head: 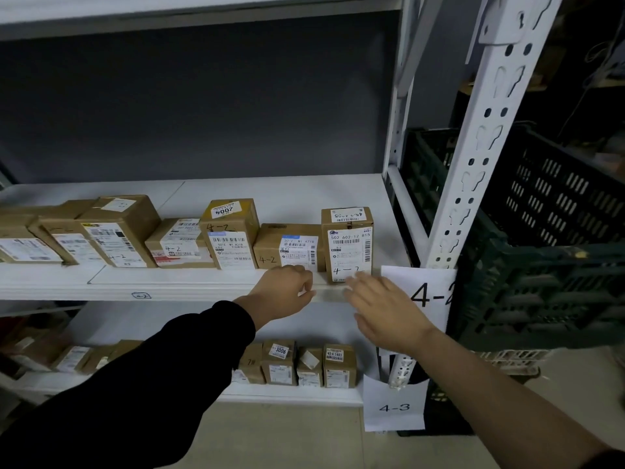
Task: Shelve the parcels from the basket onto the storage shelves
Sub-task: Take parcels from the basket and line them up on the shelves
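A row of brown cardboard parcels with white labels stands on the white 4-2 shelf (pixel 203 282). The rightmost, upright parcel (pixel 348 243) is marked 4-2. Beside it on the left stands a lower parcel (pixel 287 247). My left hand (pixel 284 292) is at the shelf's front edge below the lower parcel, fingers loosely curled, holding nothing that I can see. My right hand (pixel 385 309) has its fingers spread, fingertips at the bottom front of the rightmost parcel. The dark green basket (pixel 541 265) sits to the right of the shelf post.
A white perforated post (pixel 480 157) stands between the shelf and the basket, with paper signs 4-2 (pixel 429 292) and 4-3 (pixel 394 407). The lower shelf (pixel 287 396) holds several small parcels. The back of the 4-2 shelf is bare.
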